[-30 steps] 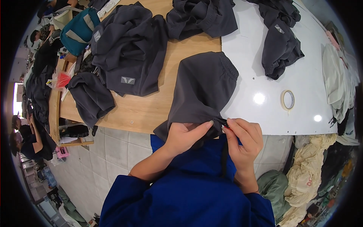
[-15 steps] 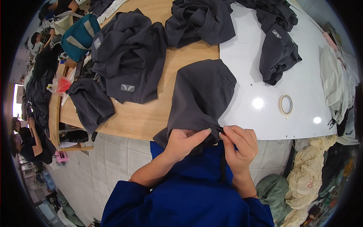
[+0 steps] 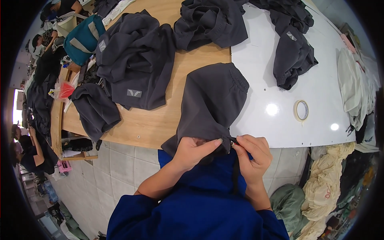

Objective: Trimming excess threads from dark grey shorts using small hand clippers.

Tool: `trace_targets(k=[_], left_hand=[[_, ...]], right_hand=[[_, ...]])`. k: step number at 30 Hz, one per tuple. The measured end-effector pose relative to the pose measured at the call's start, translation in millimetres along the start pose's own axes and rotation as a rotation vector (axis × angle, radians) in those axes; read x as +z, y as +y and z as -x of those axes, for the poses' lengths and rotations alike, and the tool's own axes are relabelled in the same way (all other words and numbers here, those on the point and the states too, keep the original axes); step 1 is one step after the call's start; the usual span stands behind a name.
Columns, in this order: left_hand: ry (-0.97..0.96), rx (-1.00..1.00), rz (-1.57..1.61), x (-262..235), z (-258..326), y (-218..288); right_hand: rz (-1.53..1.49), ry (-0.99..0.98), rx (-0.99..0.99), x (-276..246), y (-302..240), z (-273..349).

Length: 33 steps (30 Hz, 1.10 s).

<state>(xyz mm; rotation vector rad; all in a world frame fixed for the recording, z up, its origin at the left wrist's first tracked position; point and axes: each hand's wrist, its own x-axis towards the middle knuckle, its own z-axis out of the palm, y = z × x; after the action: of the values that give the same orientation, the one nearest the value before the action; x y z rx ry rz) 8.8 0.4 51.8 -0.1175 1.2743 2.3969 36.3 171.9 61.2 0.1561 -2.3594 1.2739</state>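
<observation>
A dark grey garment with a gathered elastic edge at its far right lies across the table's front edge, partly hanging toward me. My left hand is closed on its near edge, thumb on top and fingers tucked under the cloth. Just to the right, my right hand pinches a small dark tool with a glint of metal and a spot of red. Its tip meets the cloth beside my left thumb. Most of the tool is hidden by my fingers, so its kind is unclear.
Dark grey garments lie heaped at the left, with another bunch behind and one at the far right. A tape roll rests on the white tabletop. A teal bag and co-workers are farther left.
My right hand and the small tool have shifted very slightly at the garment's edge. The left hand keeps its grip, and the view has moved a touch.
</observation>
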Motion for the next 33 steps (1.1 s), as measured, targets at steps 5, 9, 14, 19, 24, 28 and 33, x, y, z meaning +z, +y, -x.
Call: trace_targets(k=[5, 9, 14, 19, 24, 28, 33], left_hand=[[0.021, 0.011, -0.087, 0.7, 1.6, 1.0], [0.000, 0.053, -0.117, 4.9, 1.9, 3.6], [-0.029, 0.065, -0.151, 4.1, 1.8, 2.6], [-0.042, 0.068, -0.148, 3.8, 1.0, 3.4], [-0.044, 0.073, -0.146, 3.9, 0.5, 5.8], [-0.047, 0.098, -0.153, 3.1, -0.3, 3.4], [-0.050, 0.117, -0.167, 4.0, -1.7, 4.0]], right_hand=[[0.001, -0.017, -0.022, -2.2, -1.6, -0.3], [0.025, -0.021, -0.030, -2.6, -1.6, -1.0], [0.066, 0.023, -0.109, 0.8, -0.8, -5.2], [0.082, 0.015, -0.120, 1.0, -0.5, -4.7], [0.095, 0.012, -0.117, -3.0, 1.7, -4.9], [0.115, -0.007, -0.157, -4.3, 0.9, -6.3], [0.143, -0.008, -0.180, -3.0, 2.0, -6.8]])
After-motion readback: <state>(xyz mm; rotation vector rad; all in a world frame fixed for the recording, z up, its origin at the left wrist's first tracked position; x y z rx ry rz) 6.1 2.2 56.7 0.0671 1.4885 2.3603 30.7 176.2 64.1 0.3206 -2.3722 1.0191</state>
